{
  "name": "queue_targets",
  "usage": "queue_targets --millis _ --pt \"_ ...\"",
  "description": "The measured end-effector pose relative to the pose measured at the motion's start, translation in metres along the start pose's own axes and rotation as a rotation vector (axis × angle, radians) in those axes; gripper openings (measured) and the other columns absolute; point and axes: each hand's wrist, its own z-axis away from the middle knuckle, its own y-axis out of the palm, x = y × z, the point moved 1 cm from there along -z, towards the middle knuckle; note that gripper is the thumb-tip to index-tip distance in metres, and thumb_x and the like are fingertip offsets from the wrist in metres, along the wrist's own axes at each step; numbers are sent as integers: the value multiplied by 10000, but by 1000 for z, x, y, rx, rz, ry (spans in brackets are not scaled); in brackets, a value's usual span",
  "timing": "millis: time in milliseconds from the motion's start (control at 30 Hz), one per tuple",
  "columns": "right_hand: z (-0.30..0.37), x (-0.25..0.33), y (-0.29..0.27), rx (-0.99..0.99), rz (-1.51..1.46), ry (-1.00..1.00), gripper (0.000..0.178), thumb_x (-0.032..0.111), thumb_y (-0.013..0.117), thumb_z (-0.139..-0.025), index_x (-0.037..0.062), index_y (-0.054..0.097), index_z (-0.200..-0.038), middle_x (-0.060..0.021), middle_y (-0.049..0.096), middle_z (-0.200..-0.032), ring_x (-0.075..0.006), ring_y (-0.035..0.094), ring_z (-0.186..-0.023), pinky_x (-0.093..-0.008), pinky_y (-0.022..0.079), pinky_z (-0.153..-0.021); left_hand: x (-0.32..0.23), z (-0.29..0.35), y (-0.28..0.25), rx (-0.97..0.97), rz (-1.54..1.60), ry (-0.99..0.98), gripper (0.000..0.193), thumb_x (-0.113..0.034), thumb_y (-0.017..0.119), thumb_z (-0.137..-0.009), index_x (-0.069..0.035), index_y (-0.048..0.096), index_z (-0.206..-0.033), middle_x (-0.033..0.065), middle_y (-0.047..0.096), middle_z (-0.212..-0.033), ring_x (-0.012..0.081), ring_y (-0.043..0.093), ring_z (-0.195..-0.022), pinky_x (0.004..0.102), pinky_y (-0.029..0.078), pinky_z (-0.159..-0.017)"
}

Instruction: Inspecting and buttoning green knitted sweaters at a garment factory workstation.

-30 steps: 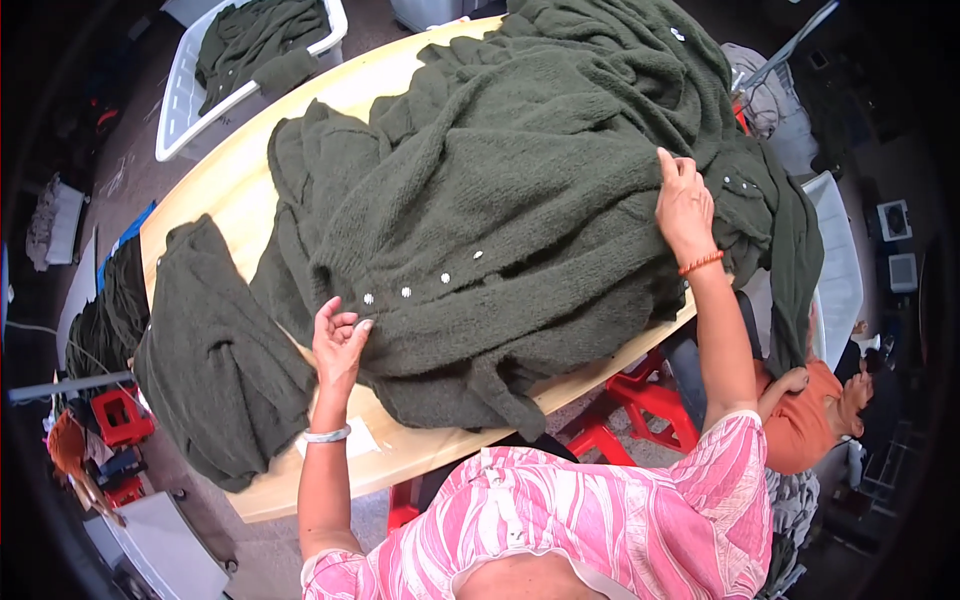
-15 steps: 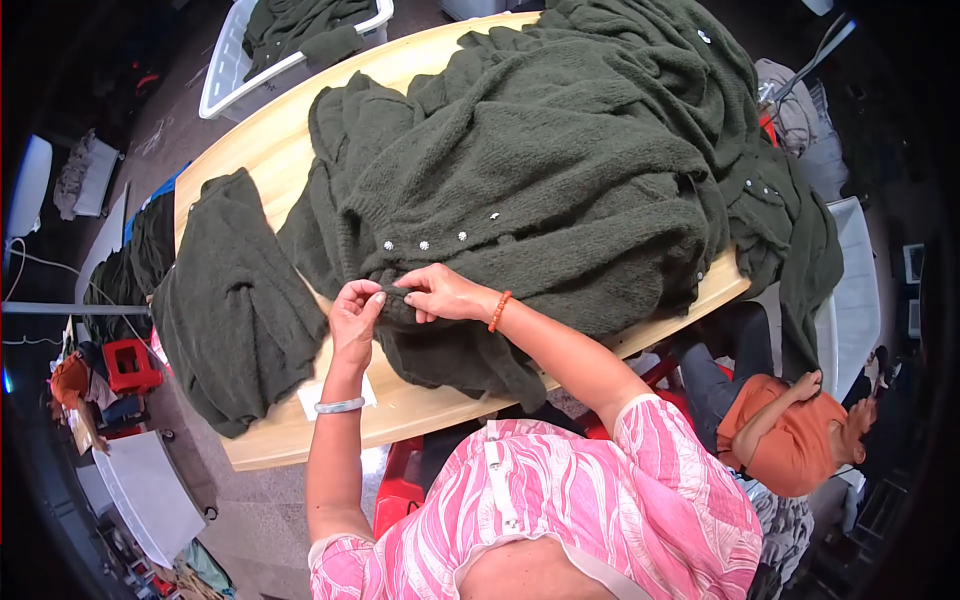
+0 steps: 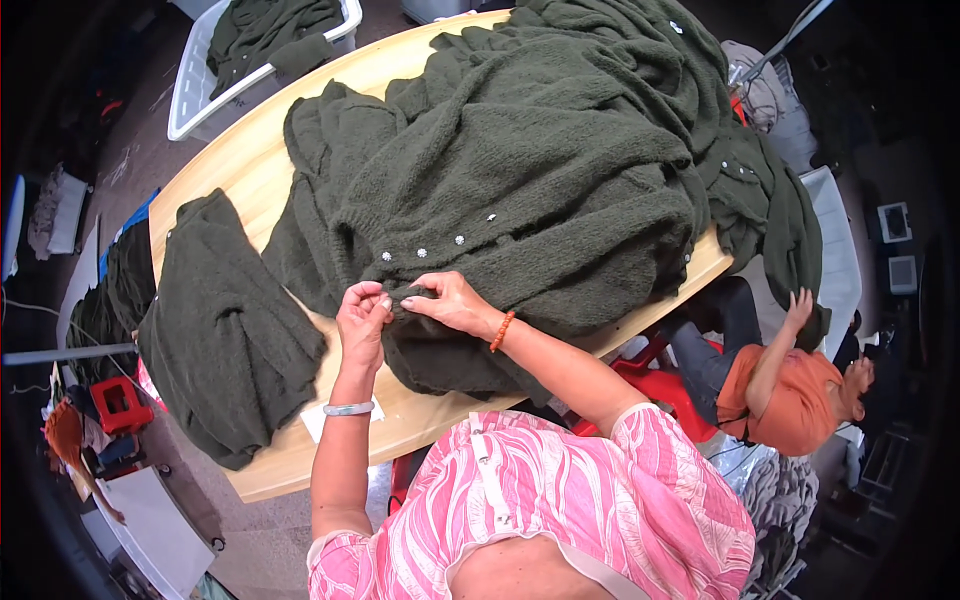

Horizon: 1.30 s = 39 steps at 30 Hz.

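A dark green knitted cardigan (image 3: 520, 170) with several sparkly round buttons (image 3: 422, 253) lies on top of a heap of like knitwear. At its near edge my left hand (image 3: 364, 318) pinches the knit between thumb and fingers. Just to the right, my right hand (image 3: 447, 303) grips the same edge, its fingertips close to the left ones. The buttons lie in a row just beyond my hands. Whatever small part sits between the fingertips is hidden. Another dark green knit garment (image 3: 228, 335) lies by itself on the left of the table.
The wooden table (image 3: 225, 160) has a curved edge. Beyond it stands a white bin (image 3: 190, 110) of green knitwear. At the right, a person in orange (image 3: 790, 400) handles green knitwear. White paper (image 3: 318, 418) lies near my left wrist. A red stool (image 3: 122, 405) stands at far left.
My hands stay on the cardigan's edge, with fingers slightly shifted. The view has tilted a little. The person at the right has raised an arm.
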Motion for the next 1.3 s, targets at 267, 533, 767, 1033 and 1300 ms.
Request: queue_targets --millis 267,533,767,1033,1300 --pt "-3 3 14 -207 717 -152 265 209 638 -755 2 644 -920 -220 651 -876 -391 632 -828 -425 513 -766 3 -23 -18 58 -82 -140 272 26 638 -837 -7 517 -1078 31 610 -824 84 553 -640 219 471 -597" --pt "3 20 24 -178 709 -401 220 132 636 -732 1 578 -899 -186 602 -862 -365 615 -801 -421 504 -711 -28 -74 10 -23 -158 -358 229 -126 683 -867 -44 522 -1008 29 588 -760 153 630 -603 273 543 -545" --pt "-8 15 19 -141 633 -333 251 153 596 -750 -36 610 -915 -219 622 -911 -381 609 -902 -425 493 -827 11 -88 -14 101 -260 -234 182 -43 690 -836 -76 559 -714 -28 530 -631 74 511 -508 229 434 -474" --pt "-19 17 15 -198 717 -298 235 118 590 -781 4 567 -985 -199 574 -960 -402 584 -923 -463 478 -811 -20 -61 11 105 -175 -326 173 -45 697 -828 -127 562 -759 -67 552 -672 22 457 -526 192 321 -454" --pt "-25 21 9 -166 667 -273 248 80 604 -741 16 582 -980 -201 599 -1023 -384 589 -988 -446 472 -869 -17 -65 8 87 -58 -354 192 -59 656 -859 -138 533 -734 -62 547 -681 34 455 -541 205 333 -461"
